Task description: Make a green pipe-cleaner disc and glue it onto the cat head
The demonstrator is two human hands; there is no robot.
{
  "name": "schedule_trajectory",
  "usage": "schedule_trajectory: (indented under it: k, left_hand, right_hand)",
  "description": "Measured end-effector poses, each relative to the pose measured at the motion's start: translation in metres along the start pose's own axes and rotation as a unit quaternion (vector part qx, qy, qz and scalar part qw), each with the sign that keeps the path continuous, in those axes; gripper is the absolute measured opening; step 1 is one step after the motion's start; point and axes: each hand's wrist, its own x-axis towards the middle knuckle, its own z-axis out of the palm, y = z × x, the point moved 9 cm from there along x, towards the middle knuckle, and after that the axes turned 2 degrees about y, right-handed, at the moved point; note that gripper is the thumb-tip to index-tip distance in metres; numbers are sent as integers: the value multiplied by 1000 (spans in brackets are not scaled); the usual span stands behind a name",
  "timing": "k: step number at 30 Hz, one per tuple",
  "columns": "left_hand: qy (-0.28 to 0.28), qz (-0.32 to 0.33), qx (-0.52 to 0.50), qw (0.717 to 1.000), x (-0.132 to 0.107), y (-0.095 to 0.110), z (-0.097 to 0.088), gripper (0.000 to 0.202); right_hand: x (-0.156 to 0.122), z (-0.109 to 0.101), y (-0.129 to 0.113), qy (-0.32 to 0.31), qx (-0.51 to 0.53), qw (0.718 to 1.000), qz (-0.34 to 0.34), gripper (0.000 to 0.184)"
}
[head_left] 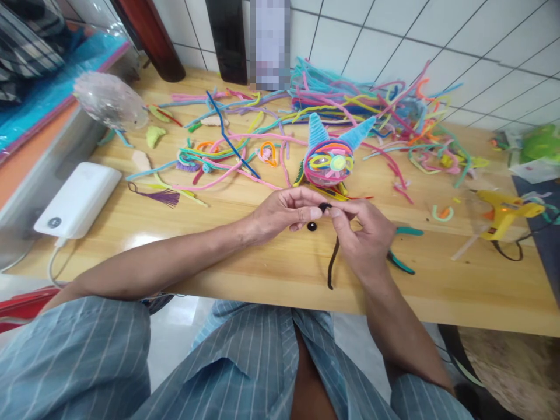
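My left hand and my right hand meet over the table, fingertips pinching a black pipe cleaner. Its upper end is bunched into a small dark bit between the fingers, and the tail hangs below my right hand. Under my left fingers is a round black piece with a pale spot. Just beyond the hands stands a round craft figure with light blue pointed ears and coloured loops on its front. Beside my right hand, partly hidden by it, are pliers with teal handles.
A white power bank with a cable lies at left, near a clear plastic bottle. Loose pipe cleaners spread behind the hands, with a larger pile against the tiled wall. At right rests a yellow glue gun.
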Motion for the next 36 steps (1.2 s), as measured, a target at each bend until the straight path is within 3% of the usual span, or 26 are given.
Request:
schedule_trajectory:
  k: [9, 16, 21, 27, 36]
  left_hand:
    - [19, 29, 91, 995, 0, 6, -8, 47]
    - [6, 64, 231, 971, 0, 35, -9, 31]
    - [1, 103, 306, 947, 0, 38, -6, 21]
    - [-1, 127, 300, 946, -3, 34, -4, 18]
    - [57, 55, 193, 978, -4, 29, -12, 45]
  right_hand:
    - [-3, -2, 5, 32, 1, 999, 18, 8]
    - [1, -2, -3, -15, -39, 998, -49, 14]
    - [0, 3, -12, -35, -40, 994, -94, 19]
    - [-1, 5, -18, -29, -30, 993, -113, 17]
    - [-2, 5, -12, -20, -41, 997, -66, 17]
